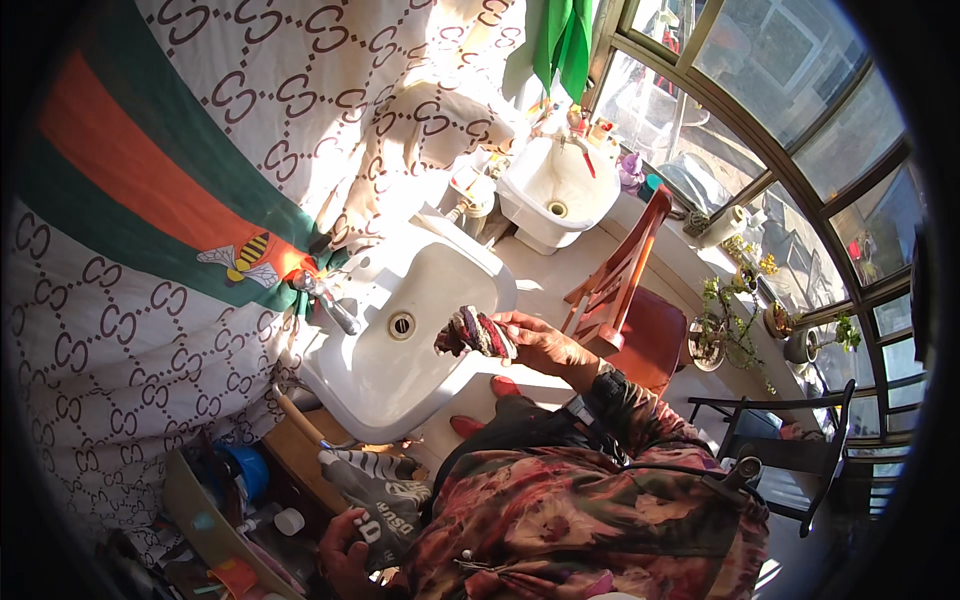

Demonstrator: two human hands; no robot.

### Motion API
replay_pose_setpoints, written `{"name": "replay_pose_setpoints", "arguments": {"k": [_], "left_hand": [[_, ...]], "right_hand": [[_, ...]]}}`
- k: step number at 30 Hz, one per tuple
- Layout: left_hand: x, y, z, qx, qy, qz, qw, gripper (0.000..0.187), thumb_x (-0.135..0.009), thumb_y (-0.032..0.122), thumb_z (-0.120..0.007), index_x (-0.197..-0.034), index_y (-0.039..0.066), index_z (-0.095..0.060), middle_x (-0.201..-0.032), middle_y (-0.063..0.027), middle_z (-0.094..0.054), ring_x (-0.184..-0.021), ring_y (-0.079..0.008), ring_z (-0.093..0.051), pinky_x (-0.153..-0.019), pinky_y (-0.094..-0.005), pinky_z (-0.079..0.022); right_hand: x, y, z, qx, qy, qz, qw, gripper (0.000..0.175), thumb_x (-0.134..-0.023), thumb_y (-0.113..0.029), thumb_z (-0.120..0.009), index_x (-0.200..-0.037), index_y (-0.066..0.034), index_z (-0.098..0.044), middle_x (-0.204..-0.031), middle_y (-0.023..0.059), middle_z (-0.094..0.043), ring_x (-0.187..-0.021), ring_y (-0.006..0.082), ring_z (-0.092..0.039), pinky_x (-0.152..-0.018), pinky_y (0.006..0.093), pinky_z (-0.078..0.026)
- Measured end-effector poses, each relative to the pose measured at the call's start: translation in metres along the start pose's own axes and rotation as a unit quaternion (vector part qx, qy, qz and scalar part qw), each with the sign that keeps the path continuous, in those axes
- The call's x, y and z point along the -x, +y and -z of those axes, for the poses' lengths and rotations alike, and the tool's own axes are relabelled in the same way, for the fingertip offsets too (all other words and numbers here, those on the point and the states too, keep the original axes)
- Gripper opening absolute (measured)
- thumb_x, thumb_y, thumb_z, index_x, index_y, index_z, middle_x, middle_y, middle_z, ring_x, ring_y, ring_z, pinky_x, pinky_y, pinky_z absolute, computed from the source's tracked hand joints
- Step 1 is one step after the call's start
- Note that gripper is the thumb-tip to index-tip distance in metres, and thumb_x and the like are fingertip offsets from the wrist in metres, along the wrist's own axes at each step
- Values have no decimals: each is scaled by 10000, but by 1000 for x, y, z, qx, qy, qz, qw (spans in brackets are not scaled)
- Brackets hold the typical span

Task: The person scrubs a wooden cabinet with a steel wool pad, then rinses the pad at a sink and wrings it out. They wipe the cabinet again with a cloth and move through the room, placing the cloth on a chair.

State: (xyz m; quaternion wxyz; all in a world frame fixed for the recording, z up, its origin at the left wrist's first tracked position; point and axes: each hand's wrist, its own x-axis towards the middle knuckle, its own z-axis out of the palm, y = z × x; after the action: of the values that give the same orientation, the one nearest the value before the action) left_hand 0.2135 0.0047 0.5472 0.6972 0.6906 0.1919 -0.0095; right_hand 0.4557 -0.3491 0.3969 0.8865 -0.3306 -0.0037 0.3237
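My right hand point(551, 346) holds a bunched striped knit cloth item point(484, 332) in dark red, cream and dark tones. It is above the near right edge of a white washbasin point(450, 285), whose drain point(402, 325) is uncovered. At the basin's left side is a chrome faucet point(330, 301). Low at the left of my body, my left hand point(349, 551) has bent fingers against a grey cloth point(382, 506) with white lettering and a striped end. Shadow hides whether those fingers grip it.
A smaller white sink point(559, 199) stands beyond the basin. A reddish wooden chair point(645, 330) and a black-framed chair point(795, 405) are on the right, near potted plants point(739, 330) along the windows. A patterned curtain point(247, 150) covers the left. An open drawer point(217, 517) holds small items.
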Motion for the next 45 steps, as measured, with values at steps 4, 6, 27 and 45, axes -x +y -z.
{"name": "replay_pose_setpoints", "arguments": {"k": [4,6,27,45], "left_hand": [[-67,23,-45,-12,-186,44,982,762,-896,595,-631,-1275,-57,-518,-929,-63,-663,-831,-115,-613,-750,-245,-486],[-93,20,-66,24,-237,60,969,705,-946,547,-588,-1284,-67,-515,-923,-55,-648,-795,-106,-589,-723,-234,-472],[-174,-39,-148,-70,-136,-16,988,251,-919,101,-644,-1136,-9,-583,-1101,-97,-616,-980,-167,-582,-860,-331,-473],[-190,-8,-150,-126,-116,25,985,142,-878,13,-565,-991,-23,-642,-844,17,-601,-761,-57,-522,-684,-229,-429]], "right_hand": [[5,-24,-28,198,35,100,974,506,-899,-61,-701,-1358,-52,-490,-1218,47,-583,-1123,165,-579,-972,332,-491],[8,-33,-47,335,17,152,930,548,-850,32,-711,-1345,-69,-499,-1205,57,-580,-1080,183,-587,-968,312,-477],[-18,42,7,336,72,58,937,540,-1004,-431,-541,-1309,15,-527,-990,160,-659,-943,238,-634,-816,377,-514],[-33,-108,2,480,-8,187,857,211,-919,11,-564,-1115,-51,-612,-974,11,-610,-938,110,-588,-821,268,-484]]}}
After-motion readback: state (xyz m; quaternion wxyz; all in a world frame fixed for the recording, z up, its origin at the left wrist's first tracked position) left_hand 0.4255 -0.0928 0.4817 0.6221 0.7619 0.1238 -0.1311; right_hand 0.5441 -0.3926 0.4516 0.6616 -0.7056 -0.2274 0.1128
